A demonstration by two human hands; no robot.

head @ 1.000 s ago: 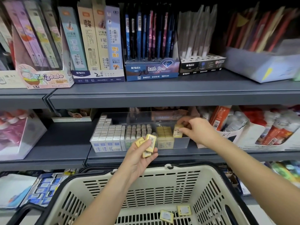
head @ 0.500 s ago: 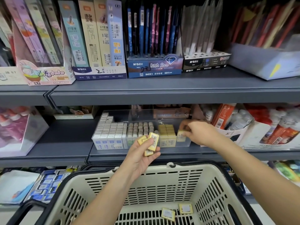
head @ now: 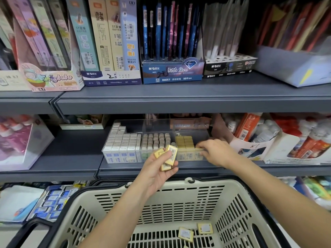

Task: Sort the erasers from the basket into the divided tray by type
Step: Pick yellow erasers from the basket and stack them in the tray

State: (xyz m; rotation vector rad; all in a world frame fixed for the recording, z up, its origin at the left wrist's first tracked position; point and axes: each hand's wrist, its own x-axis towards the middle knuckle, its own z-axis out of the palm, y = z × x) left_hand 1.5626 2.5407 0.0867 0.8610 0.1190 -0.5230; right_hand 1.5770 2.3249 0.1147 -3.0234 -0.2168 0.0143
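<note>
Your right hand (head: 215,153) has come forward, grip pinching a small yellow wrapped eraser (head: 199,150) into the clear plastic divided tray (head: 189,122) mid-frame, while your left hand (head: 157,174) stays clamped on spare yellow erasers (head: 171,155).

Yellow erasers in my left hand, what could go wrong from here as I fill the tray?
The left hand grips several yellow erasers in a loose fan; one might slip out. The right hand reaches into the yellow row of the tray, which looks nearly full, so neighbours could tip. In the basket, two erasers could be missed.
</note>
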